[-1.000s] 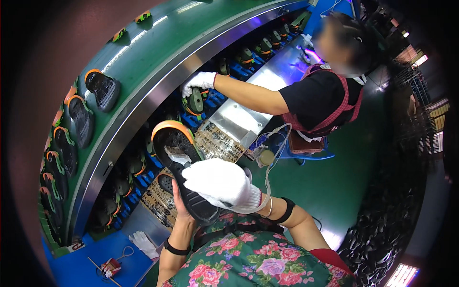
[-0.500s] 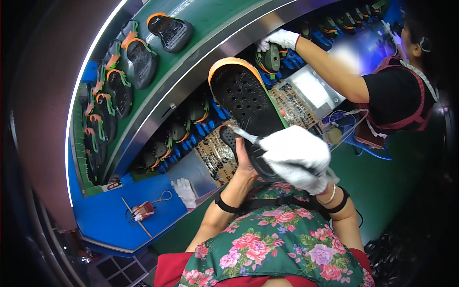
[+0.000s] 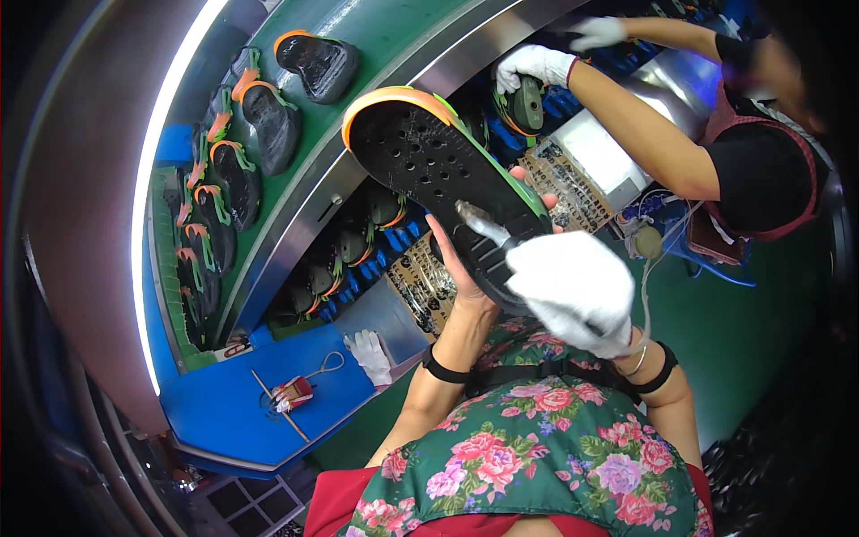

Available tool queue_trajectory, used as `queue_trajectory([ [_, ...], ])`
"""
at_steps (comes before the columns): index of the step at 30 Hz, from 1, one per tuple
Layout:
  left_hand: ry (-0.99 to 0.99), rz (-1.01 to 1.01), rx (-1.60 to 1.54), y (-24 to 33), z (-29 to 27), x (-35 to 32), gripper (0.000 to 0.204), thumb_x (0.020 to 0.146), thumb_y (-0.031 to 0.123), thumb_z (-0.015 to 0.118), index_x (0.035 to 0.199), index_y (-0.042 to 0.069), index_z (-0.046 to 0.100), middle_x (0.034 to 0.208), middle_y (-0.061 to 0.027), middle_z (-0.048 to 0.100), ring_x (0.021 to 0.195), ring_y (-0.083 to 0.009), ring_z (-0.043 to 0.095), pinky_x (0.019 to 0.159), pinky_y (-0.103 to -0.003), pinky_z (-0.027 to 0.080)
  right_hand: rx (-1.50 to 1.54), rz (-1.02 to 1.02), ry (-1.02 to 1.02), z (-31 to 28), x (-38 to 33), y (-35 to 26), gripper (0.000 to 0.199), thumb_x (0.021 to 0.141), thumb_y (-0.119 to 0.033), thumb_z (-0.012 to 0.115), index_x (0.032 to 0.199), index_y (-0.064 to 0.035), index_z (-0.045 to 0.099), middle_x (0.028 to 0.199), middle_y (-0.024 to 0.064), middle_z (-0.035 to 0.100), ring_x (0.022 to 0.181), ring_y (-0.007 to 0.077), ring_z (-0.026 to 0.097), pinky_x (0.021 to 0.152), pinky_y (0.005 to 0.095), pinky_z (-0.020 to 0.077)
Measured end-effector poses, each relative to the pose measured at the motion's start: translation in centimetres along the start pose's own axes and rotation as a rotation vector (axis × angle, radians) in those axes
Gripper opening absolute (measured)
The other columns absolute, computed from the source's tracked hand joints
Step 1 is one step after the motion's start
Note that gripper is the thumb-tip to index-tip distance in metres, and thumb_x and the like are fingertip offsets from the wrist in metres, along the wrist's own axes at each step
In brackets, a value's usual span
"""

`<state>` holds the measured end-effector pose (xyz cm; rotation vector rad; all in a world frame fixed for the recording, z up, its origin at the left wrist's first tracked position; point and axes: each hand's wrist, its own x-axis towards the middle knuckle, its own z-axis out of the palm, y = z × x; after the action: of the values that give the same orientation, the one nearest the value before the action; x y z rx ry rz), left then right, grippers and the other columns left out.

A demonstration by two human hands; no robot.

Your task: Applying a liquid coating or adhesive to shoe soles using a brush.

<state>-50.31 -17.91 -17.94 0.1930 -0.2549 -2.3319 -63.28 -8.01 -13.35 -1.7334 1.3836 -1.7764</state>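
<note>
A black shoe sole (image 3: pixel 407 157) with round holes and an orange and green rim is tilted up in front of me. My bare left hand (image 3: pixel 467 285) grips it from beneath. The thumb lies along the near edge and the fingertips show past the far edge. My right hand (image 3: pixel 573 286), in a white glove, is closed round a small brush (image 3: pixel 483 222). The brush tip is over the middle of the sole, apparently touching it. The glove hides most of the brush handle and the sole's lower end.
Several similar shoe parts (image 3: pixel 268 125) lie on a green conveyor (image 3: pixel 403 27) at the left. Soles on blue holders (image 3: pixel 353 246) run along a lower line. A blue table (image 3: pixel 215 403) bears a red spool (image 3: pixel 293 394) and a white glove (image 3: pixel 367 353). A co-worker's gloved hand (image 3: pixel 537 67) touches a sole.
The sole has swung so that its upper end points further left. The brush has moved from its left edge up toward the middle. The co-worker's other hand has reached over the line.
</note>
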Motion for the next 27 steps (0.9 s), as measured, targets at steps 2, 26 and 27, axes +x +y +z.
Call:
queue_trajectory([
  [2, -0.125, -0.121, -0.022, 0.5, -0.1, 0.4, 0.112, 0.093, 0.092, 0.035, 0.166, 0.007, 0.028, 0.151, -0.0287, 0.052, 0.124, -0.0488, 0.064, 0.102, -0.062, 0.057, -0.126, -0.120, -0.136, -0.1, 0.1, -0.1, 0.027, 0.082, -0.001, 0.084, 0.105, -0.0128, 0.083, 0.104, 0.0073, 0.081, 0.098, 0.0271, 0.078, 0.086, 0.0387, 0.0607],
  [26, -0.110, 0.064, -0.051, 0.7, 1.4, 2.5, 0.108, 0.094, 0.087, 0.046, 0.162, 0.004, 0.034, 0.149, -0.0212, 0.055, 0.128, -0.0471, 0.061, 0.095, -0.064, 0.061, 0.279, 0.168, -0.005, -1.3, -1.3, 0.7, 0.022, 0.077, 0.001, 0.086, 0.096, -0.0091, 0.081, 0.102, 0.0119, 0.081, 0.093, 0.0306, 0.078, 0.082, 0.0390, 0.0613],
  [27, -0.122, 0.044, -0.051, 0.9, 1.4, 2.4, 0.107, 0.094, 0.087, 0.045, 0.162, 0.004, 0.035, 0.154, -0.0185, 0.052, 0.127, -0.0481, 0.061, 0.094, -0.066, 0.060, 0.200, 0.113, -0.035, -1.4, -1.3, 0.6, 0.024, 0.078, 0.001, 0.085, 0.099, -0.0099, 0.082, 0.104, 0.0112, 0.081, 0.095, 0.0301, 0.078, 0.083, 0.0389, 0.0612],
])
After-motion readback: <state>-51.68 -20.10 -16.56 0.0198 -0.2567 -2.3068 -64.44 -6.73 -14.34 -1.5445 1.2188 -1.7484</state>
